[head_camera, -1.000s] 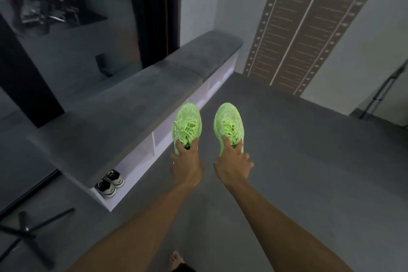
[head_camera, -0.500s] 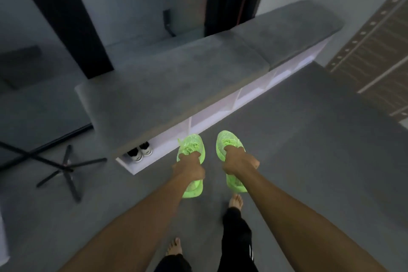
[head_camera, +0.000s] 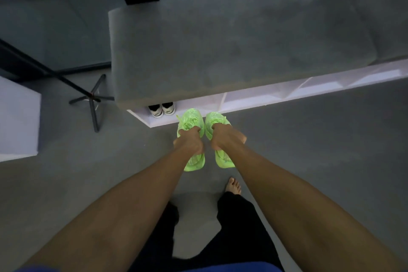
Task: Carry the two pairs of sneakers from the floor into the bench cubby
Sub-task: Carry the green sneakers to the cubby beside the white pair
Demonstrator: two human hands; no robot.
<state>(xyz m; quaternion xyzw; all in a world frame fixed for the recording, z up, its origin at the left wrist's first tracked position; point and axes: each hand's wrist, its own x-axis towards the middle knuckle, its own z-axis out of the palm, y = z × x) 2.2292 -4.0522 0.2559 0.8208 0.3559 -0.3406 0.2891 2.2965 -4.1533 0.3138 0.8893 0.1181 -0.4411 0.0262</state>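
Left hand (head_camera: pixel 189 142) fingers clenched on left green sneaker (head_camera: pixel 194 161), right hand (head_camera: pixel 224 138) fingers gripping right green sneaker (head_camera: pixel 225 160); before bench cubby (head_camera: pixel 198 115)

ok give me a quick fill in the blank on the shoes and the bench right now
1. Each hand, left hand and right hand, holds one ____ sneaker.
2. The black-and-white pair sits in the bench's ____ cubby.
3. The bench top is covered in ____ fabric.

Missing words: green; leftmost; grey

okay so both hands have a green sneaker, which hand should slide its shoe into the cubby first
Left, probably. The left hand holds its green sneaker nearest the black-and-white pair in the end cubby, so it fills the inner spot before the right hand follows.
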